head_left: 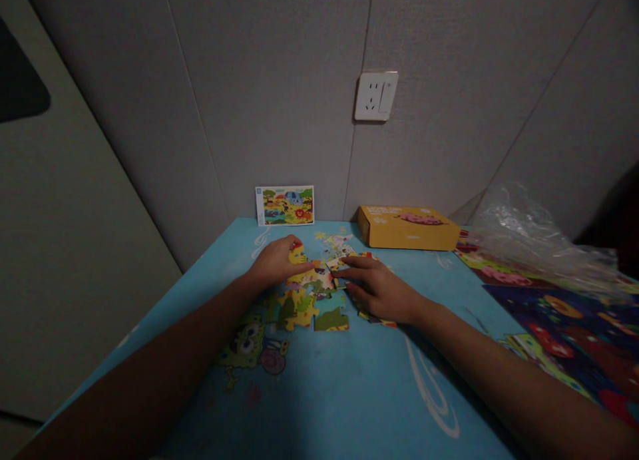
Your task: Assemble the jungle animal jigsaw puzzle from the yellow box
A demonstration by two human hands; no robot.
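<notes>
While both forearms are extended over the counter [344,393], the puzzle [299,307] is seen between the two hands, near the middle of its blue cover. Several pieces are joined in its lower left part; at its lower right edge, a green-and-blue piece [331,321] is seen. The left hand [273,263] is placed at the upper left of the puzzle, thumb and index finger held apart, with a yellow-and-red piece [298,253] just beside them. The right hand [382,291] is laid palm down at the right, its fingers spread over a light piece; whether that piece is gripped cannot be told. More pieces [369,318] are partly covered by this hand.

At the back, a card [287,207] with an animal scene is stood upright against the wall [274,100]. To its right, a yellow box [412,228] is set down, well apart from the card. Farther right, a clear bag [529,233] is rested partly on bright pictures, a dark blue picture [569,337] being placed nearer. Above the box, a socket [375,96] is mounted.
</notes>
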